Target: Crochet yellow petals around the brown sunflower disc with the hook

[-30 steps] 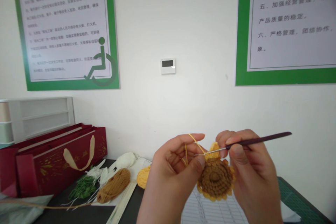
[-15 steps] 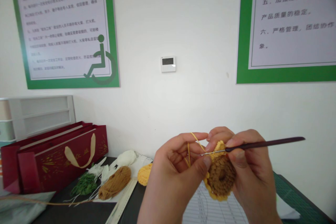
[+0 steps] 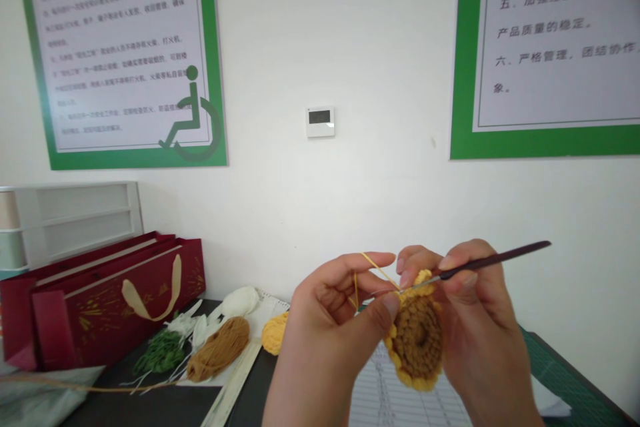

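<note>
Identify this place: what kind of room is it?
Likely a handicraft workshop: a green-framed rules poster on the wall, a yarn ball on the table, and a crocheted sunflower being worked with a crochet hook.

A dark table (image 3: 250, 397) runs across the lower part of the view. At its left end stand red gift bags (image 3: 150, 280) with a cream ribbon handle, and a grey plastic bag (image 3: 45, 393) lies in front of them. Toward the middle, on a white sheet of paper (image 3: 255, 340), sit a bundle of green yarn (image 3: 160, 351), a tan yarn skein (image 3: 219, 349), white yarn (image 3: 240, 302) and a yellow yarn ball (image 3: 275, 335). A wooden ruler (image 3: 233, 380) lies beside them, with a printed form (image 3: 400, 400) to the right and a green cutting mat (image 3: 560, 373) at the right edge.
</note>
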`<state>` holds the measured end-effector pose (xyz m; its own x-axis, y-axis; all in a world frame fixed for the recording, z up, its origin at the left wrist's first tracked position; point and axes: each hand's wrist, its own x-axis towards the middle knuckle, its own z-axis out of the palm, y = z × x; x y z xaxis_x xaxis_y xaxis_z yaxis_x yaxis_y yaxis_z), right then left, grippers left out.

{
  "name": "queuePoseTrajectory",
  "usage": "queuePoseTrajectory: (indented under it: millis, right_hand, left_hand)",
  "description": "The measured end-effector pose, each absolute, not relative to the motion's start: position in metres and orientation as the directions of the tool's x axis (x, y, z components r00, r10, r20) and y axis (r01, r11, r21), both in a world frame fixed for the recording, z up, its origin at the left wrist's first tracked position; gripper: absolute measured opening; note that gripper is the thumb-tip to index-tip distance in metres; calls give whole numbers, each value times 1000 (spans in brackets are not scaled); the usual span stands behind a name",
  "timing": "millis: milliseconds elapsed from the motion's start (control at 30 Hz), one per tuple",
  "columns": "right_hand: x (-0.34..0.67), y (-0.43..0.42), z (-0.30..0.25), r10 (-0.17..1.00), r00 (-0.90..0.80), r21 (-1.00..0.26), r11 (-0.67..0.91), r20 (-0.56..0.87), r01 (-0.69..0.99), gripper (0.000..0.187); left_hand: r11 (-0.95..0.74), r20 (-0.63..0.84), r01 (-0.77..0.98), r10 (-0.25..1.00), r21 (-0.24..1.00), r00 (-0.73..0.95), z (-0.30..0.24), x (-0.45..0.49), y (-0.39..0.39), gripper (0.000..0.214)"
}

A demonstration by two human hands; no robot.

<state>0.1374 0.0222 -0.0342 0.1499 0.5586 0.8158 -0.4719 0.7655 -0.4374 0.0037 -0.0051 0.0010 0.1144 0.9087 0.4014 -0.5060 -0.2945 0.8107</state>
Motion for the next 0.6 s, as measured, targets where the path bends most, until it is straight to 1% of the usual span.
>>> queuePoseTrajectory:
  millis: [100, 233, 367, 500, 600]
  right_hand:
    - [144, 22, -33, 523, 129, -432, 798, 842, -419, 8]
    - [151, 23, -32, 448, 102, -403, 866, 888, -295, 8]
    - [157, 20, -30, 344, 82, -326, 929, 935, -175, 4]
    - [160, 13, -26, 247, 88, -248, 969, 965, -6, 6]
    - [161, 9, -24, 190, 44, -193, 975, 981, 106, 9]
  left_hand:
    - [-290, 399, -504, 909, 813, 121, 1, 5, -5, 23]
    - [-276, 390, -511, 911, 814, 131, 2, 5, -6, 23]
    - [-271, 386, -497, 911, 825, 143, 1, 5, -5, 21]
    - [-281, 391, -496, 911, 821, 130, 1, 6, -5, 19]
    - [-312, 403, -468, 909, 827, 105, 1, 6, -4, 19]
